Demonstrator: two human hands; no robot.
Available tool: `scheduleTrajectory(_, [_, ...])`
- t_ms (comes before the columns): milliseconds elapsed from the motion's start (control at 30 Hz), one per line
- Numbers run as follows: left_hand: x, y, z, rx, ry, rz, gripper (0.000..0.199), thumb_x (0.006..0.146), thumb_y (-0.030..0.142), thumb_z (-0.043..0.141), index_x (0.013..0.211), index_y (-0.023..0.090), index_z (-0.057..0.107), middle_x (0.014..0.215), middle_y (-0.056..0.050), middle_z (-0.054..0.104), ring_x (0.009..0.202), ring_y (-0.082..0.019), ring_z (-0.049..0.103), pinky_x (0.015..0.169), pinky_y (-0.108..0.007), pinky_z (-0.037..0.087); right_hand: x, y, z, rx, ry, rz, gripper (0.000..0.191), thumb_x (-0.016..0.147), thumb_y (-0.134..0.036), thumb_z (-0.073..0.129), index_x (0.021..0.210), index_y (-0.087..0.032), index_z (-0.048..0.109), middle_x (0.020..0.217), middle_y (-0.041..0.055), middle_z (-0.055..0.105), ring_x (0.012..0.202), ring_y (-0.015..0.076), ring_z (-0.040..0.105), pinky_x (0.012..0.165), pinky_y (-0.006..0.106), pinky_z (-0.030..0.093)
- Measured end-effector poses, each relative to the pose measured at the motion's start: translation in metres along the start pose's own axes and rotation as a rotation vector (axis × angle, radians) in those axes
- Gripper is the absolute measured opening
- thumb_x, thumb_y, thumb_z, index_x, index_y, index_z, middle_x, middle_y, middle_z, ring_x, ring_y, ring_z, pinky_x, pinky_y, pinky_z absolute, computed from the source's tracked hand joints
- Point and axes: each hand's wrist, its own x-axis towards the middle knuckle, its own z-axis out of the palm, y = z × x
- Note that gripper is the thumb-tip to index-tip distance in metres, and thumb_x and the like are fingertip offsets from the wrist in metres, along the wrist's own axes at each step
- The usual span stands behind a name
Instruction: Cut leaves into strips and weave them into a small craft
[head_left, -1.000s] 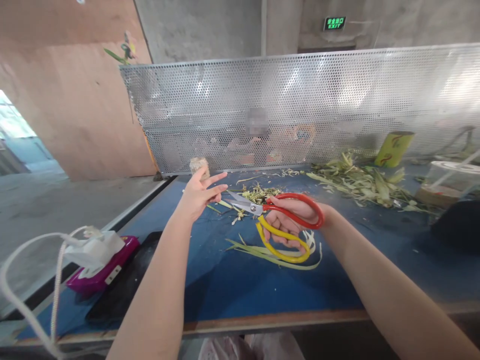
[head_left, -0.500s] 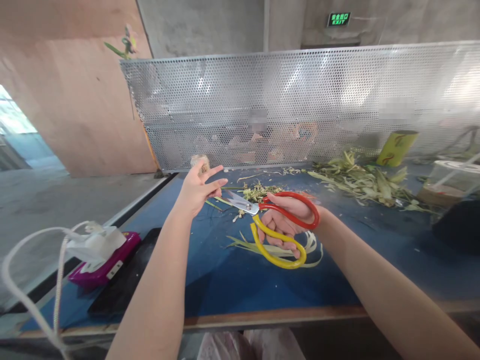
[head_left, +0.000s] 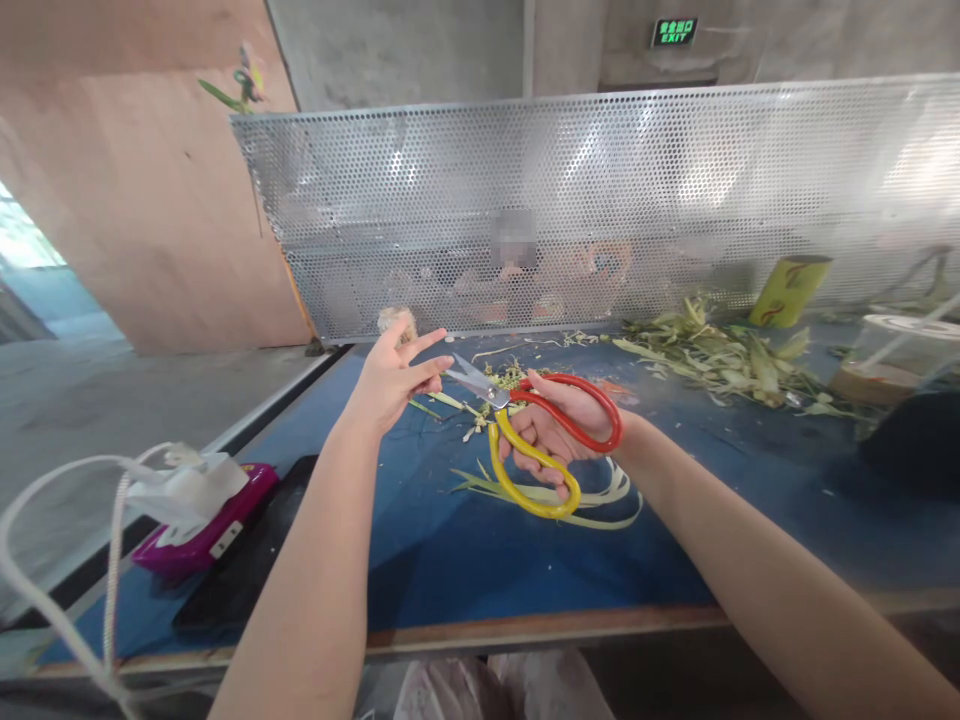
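Observation:
My right hand [head_left: 551, 425] holds large scissors, fingers through the yellow handle [head_left: 536, 500] and thumb in the red handle [head_left: 600, 395]. The scissors' blades [head_left: 472, 380] are parted, with their tips close to the fingertips of my left hand [head_left: 397, 380]. Two digits of my left hand stretch out to the right and the others are curled; what they grip, if anything, is hidden. A pale tan crumpled lump [head_left: 397, 322] shows just behind this hand; whether it touches the hand I cannot tell. Small plant scraps [head_left: 510, 375] lie behind the blades, and pale leaf strips [head_left: 600, 495] below my right hand.
A heap of dry green husks [head_left: 720, 360] lies at right, near a yellow-green can [head_left: 791, 290] and a clear lidded cup [head_left: 892, 350]. A perforated metal screen [head_left: 465, 200] stands along the back. At left are a purple power strip [head_left: 187, 540] and a black flat slab [head_left: 247, 560].
My right hand has moved the scissors slightly left and up, and the blades look wider apart. My left hand has barely moved.

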Motion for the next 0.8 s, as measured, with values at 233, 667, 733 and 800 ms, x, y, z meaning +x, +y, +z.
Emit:
scheduleTrajectory(233, [0.0026, -0.0005, -0.0047, -0.046, 0.035, -0.020, 0.079, 0.061, 0.001, 0.064, 0.130, 0.022, 0.030, 0.118, -0.017, 0.051, 0.043, 0.001, 0.042, 0.038, -0.017, 0.034, -0.0046, -0.0022, -0.0022, 0.011, -0.009, -0.053, 0.079, 0.077, -0.062, -0.007, 0.094, -0.006, 0.046, 0.071, 0.0101, 0.055, 0.053, 0.0161, 0.057, 0.045, 0.033, 0.051])
scheduleTrajectory(667, [0.0019, 0.0017, -0.0070, -0.134, 0.009, -0.051, 0.056, 0.066, 0.003, 0.060, 0.118, 0.020, 0.046, 0.113, -0.012, 0.057, 0.040, 0.001, 0.037, 0.044, -0.019, 0.042, -0.0020, -0.0031, -0.0001, -0.049, -0.152, 0.016, 0.085, 0.074, -0.061, -0.016, 0.092, -0.006, 0.046, 0.070, 0.0113, 0.055, 0.053, 0.0150, 0.054, 0.049, 0.034, 0.050])
scheduleTrajectory(733, [0.0023, 0.0016, -0.0071, -0.125, 0.012, -0.049, 0.057, 0.066, 0.004, 0.060, 0.118, 0.021, 0.046, 0.113, -0.011, 0.057, 0.039, 0.001, 0.037, 0.044, -0.019, 0.042, -0.0021, -0.0029, 0.0010, -0.049, -0.152, 0.019, 0.085, 0.074, -0.060, -0.016, 0.091, -0.006, 0.046, 0.071, 0.0115, 0.055, 0.053, 0.0152, 0.054, 0.050, 0.034, 0.050])
scheduleTrajectory(800, [0.0020, 0.0022, -0.0065, -0.118, 0.022, -0.050, 0.058, 0.066, 0.004, 0.060, 0.120, 0.021, 0.045, 0.112, -0.011, 0.057, 0.039, 0.001, 0.037, 0.042, -0.019, 0.041, -0.0018, -0.0022, 0.0023, -0.047, -0.157, 0.024, 0.085, 0.075, -0.059, -0.017, 0.091, -0.006, 0.046, 0.070, 0.0116, 0.055, 0.053, 0.0155, 0.054, 0.050, 0.035, 0.050])
